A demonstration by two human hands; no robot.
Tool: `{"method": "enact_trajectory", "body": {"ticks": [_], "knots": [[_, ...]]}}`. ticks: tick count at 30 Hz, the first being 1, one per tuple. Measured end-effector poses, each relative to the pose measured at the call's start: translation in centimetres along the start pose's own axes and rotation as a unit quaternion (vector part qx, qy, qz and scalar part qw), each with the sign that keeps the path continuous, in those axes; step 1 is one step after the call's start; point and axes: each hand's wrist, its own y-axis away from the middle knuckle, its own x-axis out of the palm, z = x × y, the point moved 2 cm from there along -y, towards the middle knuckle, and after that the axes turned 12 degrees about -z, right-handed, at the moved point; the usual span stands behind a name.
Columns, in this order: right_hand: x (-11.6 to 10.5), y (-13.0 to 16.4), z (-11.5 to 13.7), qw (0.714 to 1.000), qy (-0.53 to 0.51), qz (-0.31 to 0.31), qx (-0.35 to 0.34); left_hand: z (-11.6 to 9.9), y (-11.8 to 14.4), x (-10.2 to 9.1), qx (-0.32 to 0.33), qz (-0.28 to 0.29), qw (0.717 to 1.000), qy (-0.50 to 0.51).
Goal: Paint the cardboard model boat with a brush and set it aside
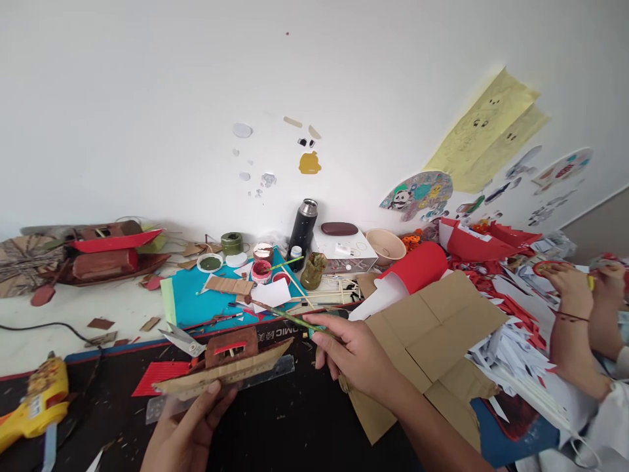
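Left hand (184, 429), at six o'clock of the frame and nearest the camera, palm up, thumb pressed on top: closed on a cardboard boat (223, 367) with a clear ruler (221, 388) lying along its underside. Boat held level over the black mat (275, 419), bow toward three o'clock; brown cabin with a red slot on deck.

Right hand (356, 359), just past centre toward four o'clock, fingers pinched narrowly on a thin green-tipped paintbrush (289, 318); brush stem slanting toward ten o'clock, its far end over the blue sheet (189, 298), apart from the boat.

Scissors (183, 341) at ten o'clock of the boat, touching the mat's edge. Red corrugated card (154, 379) beside the boat's stern at nine o'clock. Yellow glue gun (34, 403) at eight o'clock of the frame, cord running off toward nine.

Folded brown cardboard (442, 334) at three o'clock of the right hand, partly under the wrist. Black flask (302, 229) at twelve o'clock, near the wall, with paint pots (260, 269) and a green dish (210, 263) just left of it. Larger red and brown model boat (105, 252) at ten o'clock of the frame.

Another person's hands (570, 285) at three o'clock, over red and white paper scraps (511, 354); grip there too small to tell.
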Motion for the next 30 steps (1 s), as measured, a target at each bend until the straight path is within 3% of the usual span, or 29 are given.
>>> {"method": "enact_trajectory", "body": {"ticks": [10,18,30], "knots": [[-0.3,-0.6,1.3,0.987,-0.152,-0.027,0.044,0.7,-1.1,-1.0,-0.010,0.023,1.000,0.013],[-1.5,-1.5,2.9,0.957,-0.251,-0.147,-0.013,0.7,-1.1,-1.0,-0.008,0.017,1.000,0.016],[-2.0,-2.1,2.3,0.953,-0.226,-0.203,-0.018,0.4,0.1,-0.3,0.010,0.013,0.999,0.032]]}}
